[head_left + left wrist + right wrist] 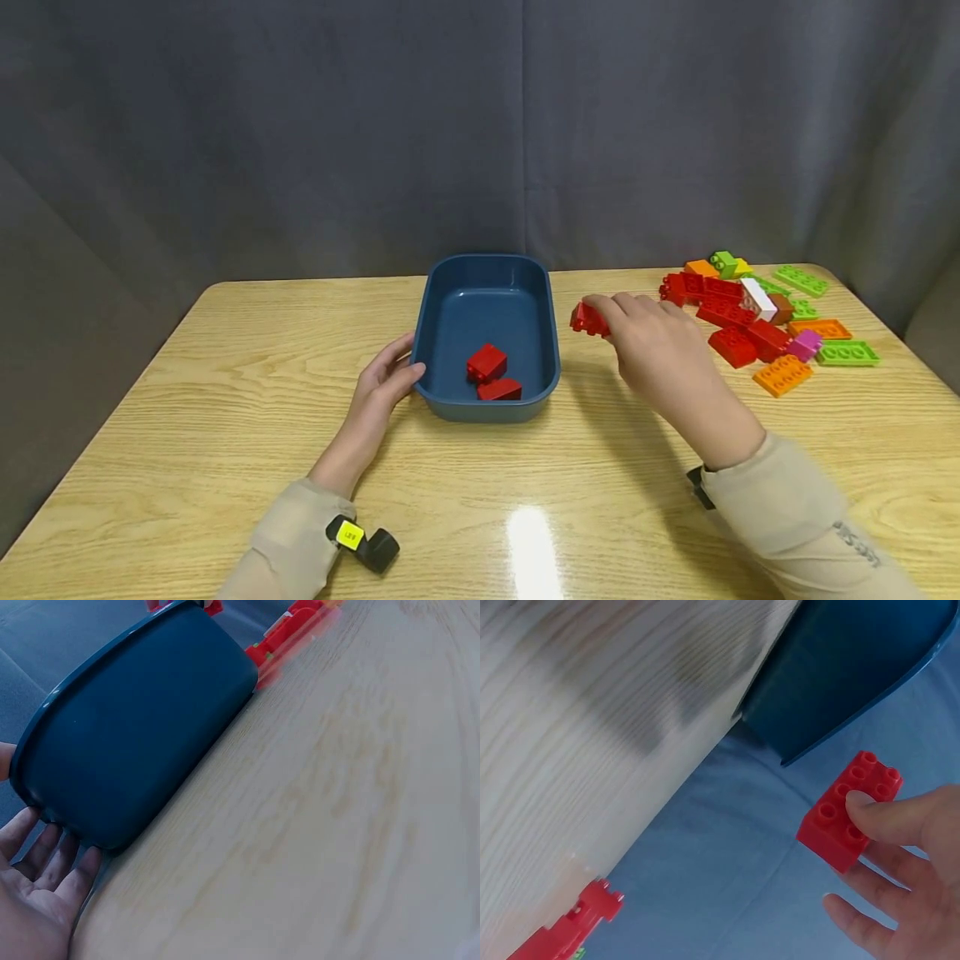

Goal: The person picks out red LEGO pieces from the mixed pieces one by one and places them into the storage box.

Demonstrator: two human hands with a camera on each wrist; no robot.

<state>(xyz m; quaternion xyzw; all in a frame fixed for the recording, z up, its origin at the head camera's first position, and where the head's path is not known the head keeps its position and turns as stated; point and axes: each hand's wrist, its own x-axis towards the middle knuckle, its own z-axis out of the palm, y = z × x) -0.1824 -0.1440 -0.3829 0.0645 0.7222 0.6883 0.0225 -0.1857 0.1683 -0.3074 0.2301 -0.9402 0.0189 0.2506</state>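
Observation:
My right hand [663, 354] holds a red toy brick [844, 810] in the air just right of the blue bin [487, 412]. The thumb presses its studded face, and the fingers lie behind it. At the bin's near left corner, my left hand [378, 387] has its thumb over the rim and its fingertips against the outside wall [135, 735]. Inside the bin, toward the near end, lie two red bricks, a blocky one [487, 363] and a lower one [499, 390].
Right of the bin, a loose pile of bricks covers the table's back right: several red bricks [726, 313], a white brick [759, 298], an orange brick [783, 376], a magenta brick [806, 345] and green plates [847, 353]. A dark curtain [360, 142] hangs behind the table [225, 400].

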